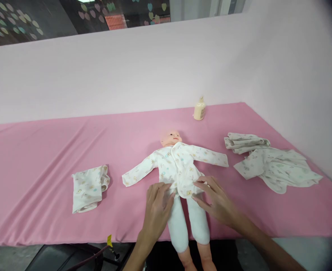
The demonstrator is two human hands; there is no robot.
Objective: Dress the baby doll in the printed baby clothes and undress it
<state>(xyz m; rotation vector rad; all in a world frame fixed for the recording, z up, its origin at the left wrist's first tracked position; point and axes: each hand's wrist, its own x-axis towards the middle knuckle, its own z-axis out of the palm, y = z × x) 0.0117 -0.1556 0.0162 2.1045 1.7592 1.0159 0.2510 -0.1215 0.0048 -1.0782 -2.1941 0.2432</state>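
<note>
And here's the doll (pixel 169 139), face up on the pink-draped worktop (pixel 137 135), shins over the near edge, wearing the white printed jacket (pixel 168 163). Left hand (pixel 158 203) works at the doll's waist, grip curled by the hem, though whether it pinches cloth I can't tell. Right hand (pixel 220 203) is across the doll's waist, thumb and fingertips apart at the jacket. Folded garment (pixel 88 190) lies left of the doll, loose clothes (pixel 279 165) right, bottle (pixel 199 110) beyond its head.

head view, forward and downward
</note>
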